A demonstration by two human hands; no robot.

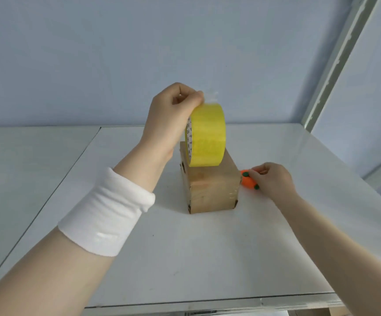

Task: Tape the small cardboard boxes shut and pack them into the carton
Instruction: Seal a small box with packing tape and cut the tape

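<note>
A small brown cardboard box (212, 185) stands in the middle of the white table. My left hand (173, 117) holds a yellow roll of tape (206, 135) upright above the box's top, fingers curled over the roll's upper edge where a loose clear tape end sticks up. To the right of the box, my right hand (272, 179) rests on the table with its fingers curled round a small orange cutter with green parts (247, 180). No carton is in view.
The white table (185, 258) has a seam on the left and its front edge near the bottom. A pale wall stands behind, and a metal frame post (335, 65) rises at the right. A white sweatband wraps my left forearm.
</note>
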